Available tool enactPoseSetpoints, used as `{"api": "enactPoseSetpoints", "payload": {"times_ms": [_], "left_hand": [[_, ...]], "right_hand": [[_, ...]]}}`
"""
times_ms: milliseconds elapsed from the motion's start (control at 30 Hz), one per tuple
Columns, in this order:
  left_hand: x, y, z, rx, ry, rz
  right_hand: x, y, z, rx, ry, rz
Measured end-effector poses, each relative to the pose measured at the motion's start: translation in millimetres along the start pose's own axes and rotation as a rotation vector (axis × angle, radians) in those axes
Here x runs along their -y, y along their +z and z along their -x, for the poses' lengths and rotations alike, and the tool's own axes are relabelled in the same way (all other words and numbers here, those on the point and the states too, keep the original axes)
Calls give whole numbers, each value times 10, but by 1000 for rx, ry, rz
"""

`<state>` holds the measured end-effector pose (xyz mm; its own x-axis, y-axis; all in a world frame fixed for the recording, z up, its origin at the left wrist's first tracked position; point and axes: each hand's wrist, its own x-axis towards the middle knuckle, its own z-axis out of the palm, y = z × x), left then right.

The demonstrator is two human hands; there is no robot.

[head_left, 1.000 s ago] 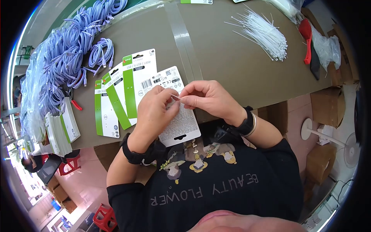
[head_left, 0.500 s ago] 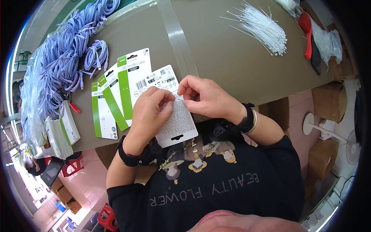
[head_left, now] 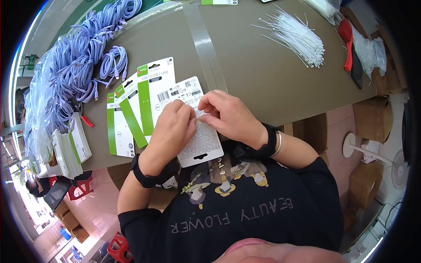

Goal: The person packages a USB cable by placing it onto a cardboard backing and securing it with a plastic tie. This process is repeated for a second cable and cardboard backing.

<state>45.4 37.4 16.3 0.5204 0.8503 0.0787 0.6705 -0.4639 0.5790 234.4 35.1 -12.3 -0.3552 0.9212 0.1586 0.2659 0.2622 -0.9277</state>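
My left hand (head_left: 170, 129) and my right hand (head_left: 229, 115) meet over a white packaging card (head_left: 205, 144) that lies printed-text side up at the near edge of the cardboard-covered table (head_left: 245, 74). The left fingers press and grip the card's middle. Fingertips of the right hand pinch a thin white cable tie against the card, and most of the tie is hidden by the fingers. Both wrists wear black bands.
Three green-and-white USB-C cable cards (head_left: 147, 94) fan out left of the hands. Purple coiled cables (head_left: 79, 65) pile at far left, beside a card stack (head_left: 70, 149) and a red-handled cutter (head_left: 86, 120). Loose white cable ties (head_left: 294, 35) and a red tool (head_left: 347, 41) lie far right.
Both hands have come down from holding the tie above the card to pressing on the card, and the right hand has shifted left, closer to the left hand.
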Motion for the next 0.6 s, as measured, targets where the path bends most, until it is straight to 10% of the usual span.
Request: {"api": "enactPoseSetpoints", "payload": {"times_ms": [600], "left_hand": [[91,83,51,-91,158,-61]], "right_hand": [[12,15,3,34,-22,98]]}}
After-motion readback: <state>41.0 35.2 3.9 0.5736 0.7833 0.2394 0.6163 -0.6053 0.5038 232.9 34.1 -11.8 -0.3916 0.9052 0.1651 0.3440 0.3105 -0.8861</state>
